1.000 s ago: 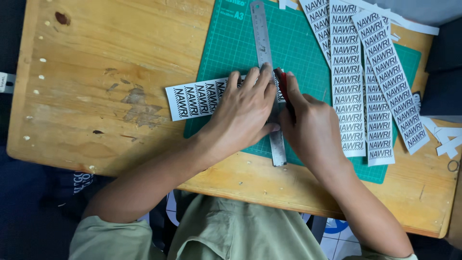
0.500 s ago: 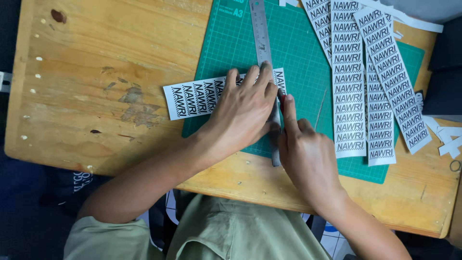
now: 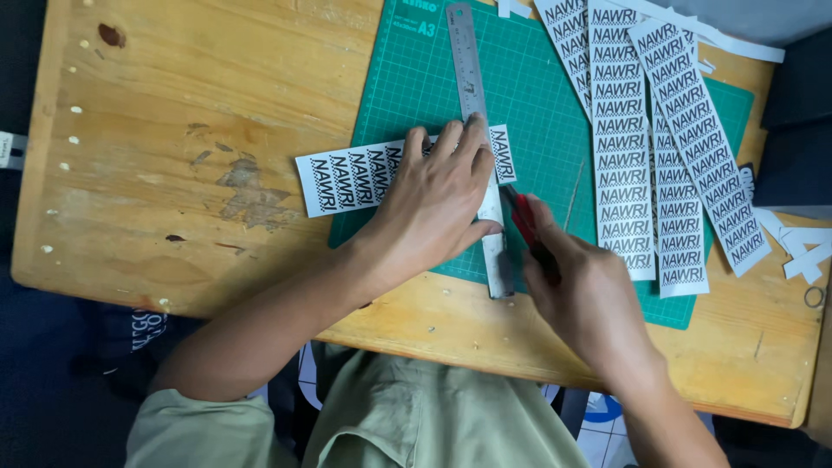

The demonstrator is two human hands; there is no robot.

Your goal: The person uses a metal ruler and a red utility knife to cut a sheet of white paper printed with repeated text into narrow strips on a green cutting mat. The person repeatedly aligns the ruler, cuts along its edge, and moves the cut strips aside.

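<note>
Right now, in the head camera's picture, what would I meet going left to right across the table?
Bare wooden table → white printed paper strip → left hand → steel ruler → right hand holding a red cutter → long printed strips → paper offcuts.

Middle of the printed strip [image 3: 347,178] under the left hand [image 3: 433,204], cutter blade [image 3: 517,211] hidden, ruler [image 3: 475,104] tip cut off

White label strip [image 3: 347,178] under left hand [image 3: 433,204]; more strips [image 3: 659,147] right.

Left hand [image 3: 433,204] pins ruler [image 3: 479,130]; right hand [image 3: 585,299] grips knife [image 3: 523,218]
</note>
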